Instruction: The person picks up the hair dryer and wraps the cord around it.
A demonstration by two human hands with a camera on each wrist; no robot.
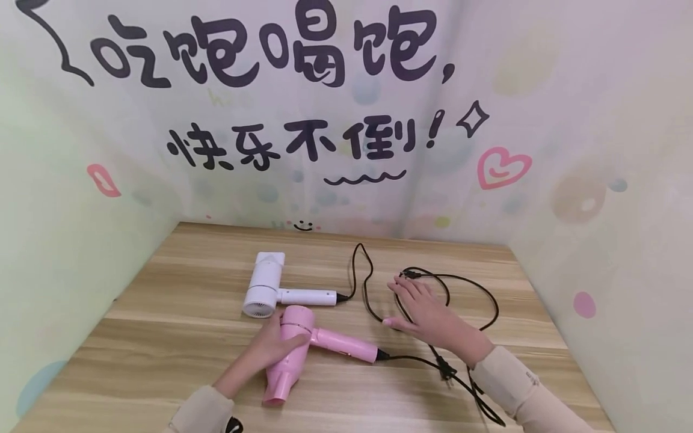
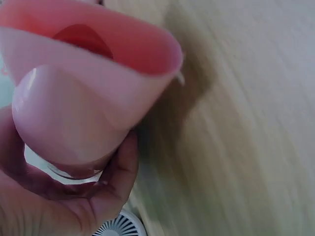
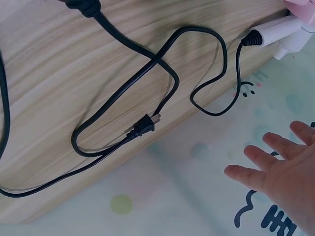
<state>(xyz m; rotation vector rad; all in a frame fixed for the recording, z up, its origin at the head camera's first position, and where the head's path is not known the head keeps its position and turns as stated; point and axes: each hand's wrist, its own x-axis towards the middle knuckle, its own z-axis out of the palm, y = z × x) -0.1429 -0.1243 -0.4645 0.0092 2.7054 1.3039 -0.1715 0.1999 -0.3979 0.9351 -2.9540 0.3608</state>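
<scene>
A pink hair dryer point(image 1: 344, 344) is in my left hand point(image 1: 272, 346), which grips it round the barrel. Its flat nozzle point(image 2: 93, 93) points toward me in the head view, and its handle extends right to a black cord. The left wrist view shows thumb and fingers wrapped about the pink body. My right hand point(image 1: 433, 319) is spread with straight fingers over the black cords, near a two-pin plug point(image 1: 412, 275). In the right wrist view the same hand point(image 3: 283, 172) has nothing in its fingers. A white hair dryer point(image 1: 264, 284) lies just behind the pink one.
Black cord point(image 1: 482, 288) loops across the right side of the wooden table point(image 1: 178, 337). A second plug point(image 1: 446, 368) lies nearer me beside the pink dryer's cord. A printed wall covering point(image 1: 335, 204) with black lettering borders the table at the back and sides.
</scene>
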